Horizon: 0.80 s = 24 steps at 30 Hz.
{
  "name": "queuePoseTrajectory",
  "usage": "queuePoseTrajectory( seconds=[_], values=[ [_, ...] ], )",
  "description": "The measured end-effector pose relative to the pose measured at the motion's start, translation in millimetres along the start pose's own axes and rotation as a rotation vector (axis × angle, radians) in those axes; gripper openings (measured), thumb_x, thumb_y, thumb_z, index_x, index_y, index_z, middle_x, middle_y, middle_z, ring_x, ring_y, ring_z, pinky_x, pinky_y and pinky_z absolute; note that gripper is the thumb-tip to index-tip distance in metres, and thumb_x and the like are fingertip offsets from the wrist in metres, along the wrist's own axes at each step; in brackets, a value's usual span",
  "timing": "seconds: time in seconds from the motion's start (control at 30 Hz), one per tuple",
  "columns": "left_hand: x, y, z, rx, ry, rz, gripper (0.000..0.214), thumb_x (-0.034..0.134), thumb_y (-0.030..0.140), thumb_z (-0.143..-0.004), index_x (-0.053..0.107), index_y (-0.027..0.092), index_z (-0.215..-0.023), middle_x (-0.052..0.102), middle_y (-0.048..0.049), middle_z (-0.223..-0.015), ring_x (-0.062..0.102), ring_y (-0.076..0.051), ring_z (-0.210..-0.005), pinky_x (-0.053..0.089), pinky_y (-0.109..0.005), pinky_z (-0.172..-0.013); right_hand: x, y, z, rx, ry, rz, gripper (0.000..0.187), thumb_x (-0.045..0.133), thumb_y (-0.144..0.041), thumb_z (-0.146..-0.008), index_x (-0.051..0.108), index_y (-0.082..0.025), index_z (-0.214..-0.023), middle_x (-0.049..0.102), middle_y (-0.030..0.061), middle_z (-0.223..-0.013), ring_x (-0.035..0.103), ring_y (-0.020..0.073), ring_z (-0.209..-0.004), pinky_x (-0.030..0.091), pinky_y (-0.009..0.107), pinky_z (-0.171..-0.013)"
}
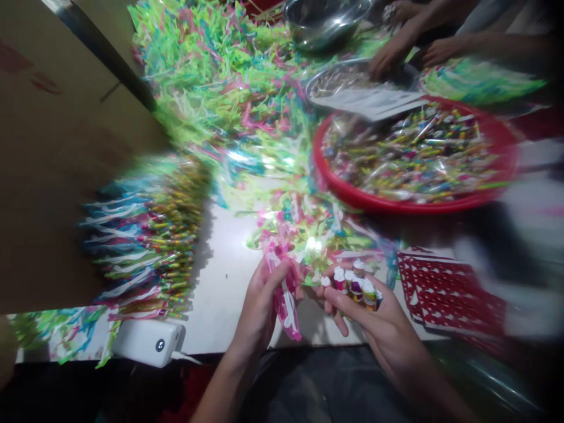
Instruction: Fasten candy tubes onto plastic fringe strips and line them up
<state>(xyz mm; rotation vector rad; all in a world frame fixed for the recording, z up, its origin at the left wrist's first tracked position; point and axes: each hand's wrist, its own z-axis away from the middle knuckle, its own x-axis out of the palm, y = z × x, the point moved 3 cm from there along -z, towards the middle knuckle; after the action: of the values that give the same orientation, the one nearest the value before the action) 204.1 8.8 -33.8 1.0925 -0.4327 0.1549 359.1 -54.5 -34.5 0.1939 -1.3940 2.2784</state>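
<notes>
In the head view my left hand (259,296) is closed around a pink plastic toy piece (288,311) with a white strip along it. My right hand (382,322) cups several small colourful figures with white tops (355,283). One more white-topped figure (325,282) sits at its fingertips, close to the pink piece. The two hands are a short way apart over the near edge of the white table (224,258). Just beyond them lie loose green, pink and blue plastic pieces (317,226).
Finished-looking toy sticks (154,235) are stacked left, beside a cardboard box (66,153). A white power bank (141,341) lies in front. Right are a red basin (396,207) and red patterned cards (449,294). A large plastic heap (211,64) lies behind; a co-worker's hands (392,56) reach into a metal bowl.
</notes>
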Motion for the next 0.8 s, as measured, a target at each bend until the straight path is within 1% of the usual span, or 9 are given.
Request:
queuePoseTrajectory(
  seconds=[0.13,0.2,0.27,0.33,0.37,0.43,0.53,0.63,0.8],
  values=[
    [-1.1,-4.2,1.1,0.004,0.040,0.050,0.030,0.071,0.044,-0.095,0.061,0.016,-0.096,0.066,-0.0015,-0.078,0.064,-0.012,-0.061,0.044,-0.020,-0.052,0.6,1.9,-0.3,-0.023,-0.012,0.076,0.044,0.084,-0.047,-0.084,0.066,-0.018,-0.112,0.067,0.0013,-0.074,0.059,0.0138,-0.063,0.042,0.023,-0.051],
    [-2.0,-7.3,1.4,-0.019,0.043,0.070,0.032,0.071,0.046,-0.095,0.062,0.016,-0.094,0.065,-0.0013,-0.073,0.066,-0.013,-0.061,0.045,-0.020,-0.052,1.9,0.4,-2.0,-0.118,-0.013,0.211,0.036,0.080,-0.045,-0.088,0.066,-0.021,-0.110,0.070,0.0031,-0.089,0.062,0.0145,-0.068,0.048,0.025,-0.057],
    [-2.5,-11.2,0.6,-0.053,0.039,0.080,0.036,0.072,0.050,-0.093,0.064,0.015,-0.096,0.066,-0.0019,-0.070,0.068,-0.016,-0.062,0.050,-0.022,-0.056,4.6,-2.4,-4.7,-0.301,-0.029,0.382,0.023,0.075,-0.039,-0.092,0.066,-0.023,-0.107,0.070,0.0063,-0.113,0.068,0.0199,-0.093,0.055,0.029,-0.076],
    [-3.1,-14.9,-1.4,-0.062,0.055,0.086,0.038,0.077,0.049,-0.089,0.066,0.014,-0.101,0.070,-0.0031,-0.075,0.071,-0.018,-0.066,0.055,-0.026,-0.063,6.6,-4.2,-7.8,-0.490,-0.029,0.531,0.015,0.072,-0.031,-0.094,0.066,-0.025,-0.106,0.064,0.0064,-0.134,0.062,0.0239,-0.122,0.051,0.033,-0.100],
    [-3.6,-16.3,-2.7,-0.052,0.070,0.091,0.039,0.080,0.046,-0.086,0.067,0.014,-0.104,0.072,-0.0038,-0.080,0.072,-0.019,-0.070,0.057,-0.027,-0.066,7.0,-3.8,-9.8,-0.539,-0.032,0.586,0.014,0.071,-0.028,-0.095,0.065,-0.026,-0.107,0.061,0.0060,-0.140,0.058,0.0246,-0.129,0.047,0.034,-0.106],
    [-5.0,-18.0,-4.6,-0.018,0.097,0.108,0.043,0.086,0.039,-0.080,0.068,0.015,-0.110,0.075,-0.0044,-0.090,0.074,-0.020,-0.078,0.059,-0.028,-0.073,6.5,-0.5,-15.1,-0.510,-0.075,0.629,0.019,0.069,-0.027,-0.096,0.063,-0.026,-0.113,0.061,0.0067,-0.141,0.062,0.0243,-0.124,0.049,0.035,-0.103],
    [-6.0,-20.2,-3.6,-0.034,0.066,0.120,0.035,0.088,0.033,-0.078,0.071,0.014,-0.103,0.077,-0.0054,-0.090,0.075,-0.022,-0.084,0.059,-0.029,-0.079,3.5,5.3,-21.0,-0.355,-0.143,0.607,0.024,0.066,-0.030,-0.097,0.059,-0.025,-0.119,0.071,0.0063,-0.117,0.071,0.0215,-0.095,0.055,0.034,-0.085],
    [-6.3,-22.6,1.5,-0.065,0.034,0.114,0.027,0.087,0.031,-0.080,0.073,0.012,-0.092,0.076,-0.0065,-0.084,0.075,-0.022,-0.083,0.059,-0.029,-0.080,2.0,3.9,-20.2,-0.372,-0.092,0.626,0.021,0.068,-0.031,-0.095,0.060,-0.025,-0.114,0.070,0.0036,-0.105,0.070,0.0199,-0.087,0.055,0.031,-0.078],
    [-11.5,-37.7,5.6,-0.016,0.118,0.107,0.042,0.090,0.035,-0.080,0.074,0.015,-0.114,0.078,-0.0072,-0.103,0.075,-0.020,-0.093,0.059,-0.029,-0.088,7.7,-9.9,-12.1,-0.408,0.075,0.458,0.029,0.080,-0.041,-0.087,0.063,-0.026,-0.106,0.070,0.0019,-0.097,0.069,0.0178,-0.081,0.056,0.027,-0.071]
  ],
)
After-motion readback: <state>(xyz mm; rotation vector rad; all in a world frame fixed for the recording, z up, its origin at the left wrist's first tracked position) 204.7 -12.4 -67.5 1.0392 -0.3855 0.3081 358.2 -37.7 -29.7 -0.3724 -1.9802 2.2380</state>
